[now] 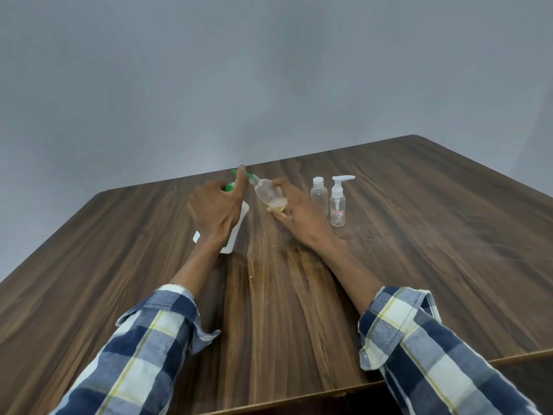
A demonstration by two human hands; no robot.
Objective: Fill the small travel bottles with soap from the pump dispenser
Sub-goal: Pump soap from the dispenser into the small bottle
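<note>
Pressing the green pump head of the white soap dispenser (236, 226) with the left hand (217, 209), the person is feeding soap into a tilted clear travel bottle (267, 194) gripped in the right hand (294, 212). It is holding only a little yellowish soap, while the capped bottle (319, 194) and pump-top bottle (338, 203) nearby are standing apparently empty on the wooden table (419, 235).

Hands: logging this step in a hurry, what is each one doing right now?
Left hand: grips the pump dispenser, one finger on its green pump head.
Right hand: holds the small bottle tilted at the spout.
</note>
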